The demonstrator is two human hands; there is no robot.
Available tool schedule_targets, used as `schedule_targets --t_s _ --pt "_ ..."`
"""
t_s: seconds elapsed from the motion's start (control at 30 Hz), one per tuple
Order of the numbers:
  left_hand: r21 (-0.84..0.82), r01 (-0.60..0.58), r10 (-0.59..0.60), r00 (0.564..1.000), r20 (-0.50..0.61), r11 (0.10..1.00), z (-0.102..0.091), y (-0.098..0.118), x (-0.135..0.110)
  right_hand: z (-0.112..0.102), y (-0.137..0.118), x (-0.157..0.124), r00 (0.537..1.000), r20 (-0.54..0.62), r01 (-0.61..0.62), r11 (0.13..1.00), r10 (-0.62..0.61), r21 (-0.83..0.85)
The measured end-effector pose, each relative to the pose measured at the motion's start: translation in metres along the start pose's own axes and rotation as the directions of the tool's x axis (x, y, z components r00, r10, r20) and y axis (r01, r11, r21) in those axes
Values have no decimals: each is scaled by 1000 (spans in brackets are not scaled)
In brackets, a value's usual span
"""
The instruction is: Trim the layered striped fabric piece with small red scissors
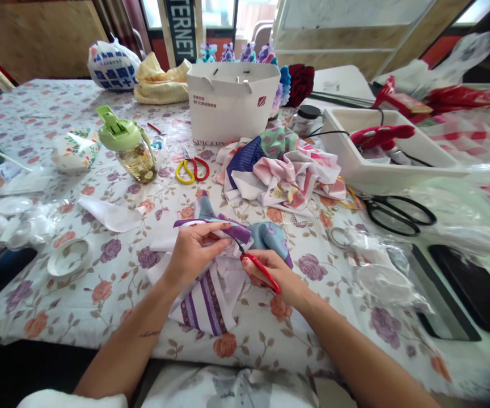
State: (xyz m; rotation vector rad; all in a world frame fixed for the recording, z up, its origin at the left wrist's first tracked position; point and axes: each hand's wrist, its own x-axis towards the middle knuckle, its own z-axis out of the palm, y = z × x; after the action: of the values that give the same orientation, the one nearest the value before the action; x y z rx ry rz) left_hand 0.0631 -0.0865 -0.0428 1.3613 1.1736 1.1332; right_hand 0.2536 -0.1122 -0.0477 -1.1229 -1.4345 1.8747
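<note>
A white and purple striped piece of fabric lies bunched on the table in front of me. My left hand pinches the upper part of it, where a purple band shows past the fingertips. My right hand is closed around red-handled scissors. Their dark, narrow tip meets the fabric beside my left thumb; the fingers partly hide the rest. Just behind my right hand sits a blue-grey piece of fabric with purple edging.
Beyond my hands lie a heap of fabric scraps and red-and-yellow-handled scissors. Black scissors and a white tray are on the right. A green-lidded bottle and a tape roll stand left. A white paper bag is behind.
</note>
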Motion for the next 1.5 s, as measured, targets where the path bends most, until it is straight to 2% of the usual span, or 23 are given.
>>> schedule_targets --t_s 0.57,1.03,1.5 --pt "9 2 -2 1000 24 1000 -1 1 -1 1 -4 -2 1000 -15 -8 999 8 -35" --pt "1 5 -5 1000 29 1000 -1 4 -1 -1 6 -2 1000 -20 -22 999 21 -29" --pt "-24 10 -10 1000 -4 1000 -1 3 -2 1 3 -2 998 -53 -32 997 28 -67"
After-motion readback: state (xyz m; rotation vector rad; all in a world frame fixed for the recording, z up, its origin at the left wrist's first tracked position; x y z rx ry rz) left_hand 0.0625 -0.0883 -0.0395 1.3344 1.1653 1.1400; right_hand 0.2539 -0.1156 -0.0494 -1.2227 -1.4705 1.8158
